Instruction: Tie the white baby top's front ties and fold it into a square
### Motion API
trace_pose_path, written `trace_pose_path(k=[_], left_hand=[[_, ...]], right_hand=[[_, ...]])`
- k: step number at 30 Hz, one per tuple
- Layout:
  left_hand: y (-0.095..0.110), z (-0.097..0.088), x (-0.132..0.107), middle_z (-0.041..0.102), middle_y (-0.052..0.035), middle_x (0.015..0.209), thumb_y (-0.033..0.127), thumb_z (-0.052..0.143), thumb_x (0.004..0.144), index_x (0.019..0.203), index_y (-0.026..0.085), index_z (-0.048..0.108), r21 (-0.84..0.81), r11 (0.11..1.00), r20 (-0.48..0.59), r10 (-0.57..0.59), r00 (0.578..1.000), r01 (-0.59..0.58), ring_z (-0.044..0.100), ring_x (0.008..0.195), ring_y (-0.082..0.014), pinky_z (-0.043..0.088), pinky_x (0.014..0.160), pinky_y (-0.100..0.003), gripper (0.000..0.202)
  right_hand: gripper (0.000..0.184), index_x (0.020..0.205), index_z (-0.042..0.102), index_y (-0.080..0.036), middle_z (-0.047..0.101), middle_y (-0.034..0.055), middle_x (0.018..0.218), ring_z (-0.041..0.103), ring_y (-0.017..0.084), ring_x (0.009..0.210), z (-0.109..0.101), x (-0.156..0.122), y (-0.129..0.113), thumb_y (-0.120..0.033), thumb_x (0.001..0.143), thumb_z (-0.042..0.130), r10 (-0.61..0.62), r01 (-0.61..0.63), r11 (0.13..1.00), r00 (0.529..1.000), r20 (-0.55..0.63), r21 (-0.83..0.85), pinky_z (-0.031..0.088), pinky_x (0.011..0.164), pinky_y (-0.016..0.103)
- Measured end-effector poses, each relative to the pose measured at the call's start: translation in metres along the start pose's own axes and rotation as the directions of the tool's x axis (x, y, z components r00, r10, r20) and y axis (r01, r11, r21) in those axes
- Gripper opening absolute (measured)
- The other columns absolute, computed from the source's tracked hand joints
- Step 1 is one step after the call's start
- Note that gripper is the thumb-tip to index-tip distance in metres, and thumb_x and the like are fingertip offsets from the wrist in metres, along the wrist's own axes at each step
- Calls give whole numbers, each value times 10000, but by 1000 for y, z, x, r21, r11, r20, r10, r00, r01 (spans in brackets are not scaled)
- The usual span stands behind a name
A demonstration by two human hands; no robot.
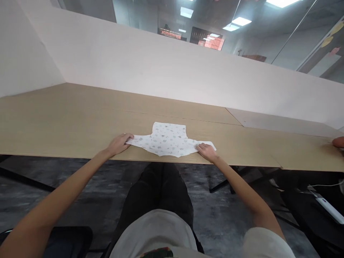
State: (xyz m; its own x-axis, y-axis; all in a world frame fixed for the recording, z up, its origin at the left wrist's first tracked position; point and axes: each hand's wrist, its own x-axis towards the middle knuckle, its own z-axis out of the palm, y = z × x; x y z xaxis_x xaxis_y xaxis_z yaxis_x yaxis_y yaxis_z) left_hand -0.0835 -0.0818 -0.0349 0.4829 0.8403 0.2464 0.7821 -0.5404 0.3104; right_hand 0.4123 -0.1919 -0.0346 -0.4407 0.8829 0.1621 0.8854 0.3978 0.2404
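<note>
Nearest: my pale grey T-shirt (pixel 153 234) filled the bottom of the view, and my dark trousers (pixel 158 193) ran forward from it over my lap.

Left grip (pixel 118 144): it lay at the tip of the shirt's sleeve on my left, fingers curled over the cloth; I could not tell whether it was clenched or only resting.

Right grip (pixel 206 151): it lay flatter across the other sleeve, near its end; I could not tell whether it was grasping either.

Garment: a small white printed shirt (pixel 168 139) lay flat between my hands, sleeves spread sideways, close to the table's near edge.

Table: pale wood-look table (pixel 67 122), with a seam running across it behind the shirt.

Beyond: a white partition wall (pixel 134 61) stood behind the table.

Right edge: another person's hand (pixel 338 142) showed on the table, well apart from mine.

Below right: a white power strip (pixel 329 209) lay under the table, with a thin cable.
</note>
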Motion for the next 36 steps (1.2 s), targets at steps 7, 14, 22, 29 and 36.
trace_pose_path(k=[7, 14, 22, 29, 36], left_hand=[[-8, 1, -16, 682, -74, 1147, 431, 390, 770, 971, 223, 657, -150, 986, -31, -83, 996, 77, 604, 1078, -266, 438, 979, -356, 394], [-12, -1, -9, 624, -118, 1257, 420, 339, 849, 1124, 159, 650, -14, 958, -218, -282, 934, 286, 525, 1185, -295, 372, 1039, -432, 490], [-12, 5, -2, 641, -130, 1205, 525, 427, 806, 1038, 176, 653, -3, 944, -126, -327, 937, 329, 531, 1154, -307, 377, 1008, -424, 476], [-24, 6, -5, 701, -71, 983, 577, 526, 685, 970, 169, 643, -295, 879, -140, -428, 893, 375, 626, 883, -230, 486, 770, -292, 511], [-17, 2, -7, 709, -65, 899, 571, 525, 709, 983, 153, 671, -325, 832, -147, -515, 845, 451, 623, 835, -236, 465, 728, -294, 520]], right_hand=[[383, 947, 685, -162, 693, 112, 1036, 603, 225, 1011, 20, -31, 19, -27, 753, 383, 365, -303, 890, 922, -133, 342, 449, 905, 342], [384, 998, 679, -103, 666, 211, 1086, 589, 300, 1063, 26, -34, 29, -210, 847, 343, 763, -656, 612, 636, -113, 441, 439, 936, 423], [392, 1035, 678, -100, 686, 221, 974, 634, 318, 895, 13, -16, 36, -225, 763, 424, 857, -706, 451, 514, -42, 546, 482, 807, 418], [351, 1054, 638, -143, 655, 87, 855, 572, 208, 697, -39, 57, -18, -309, 805, 455, 797, -342, 488, 549, -251, 803, 487, 700, 346], [268, 1003, 648, -171, 567, -2, 698, 514, 159, 645, -26, 119, -113, -245, 798, 493, 699, -231, 465, 688, -195, 855, 434, 705, 279]])
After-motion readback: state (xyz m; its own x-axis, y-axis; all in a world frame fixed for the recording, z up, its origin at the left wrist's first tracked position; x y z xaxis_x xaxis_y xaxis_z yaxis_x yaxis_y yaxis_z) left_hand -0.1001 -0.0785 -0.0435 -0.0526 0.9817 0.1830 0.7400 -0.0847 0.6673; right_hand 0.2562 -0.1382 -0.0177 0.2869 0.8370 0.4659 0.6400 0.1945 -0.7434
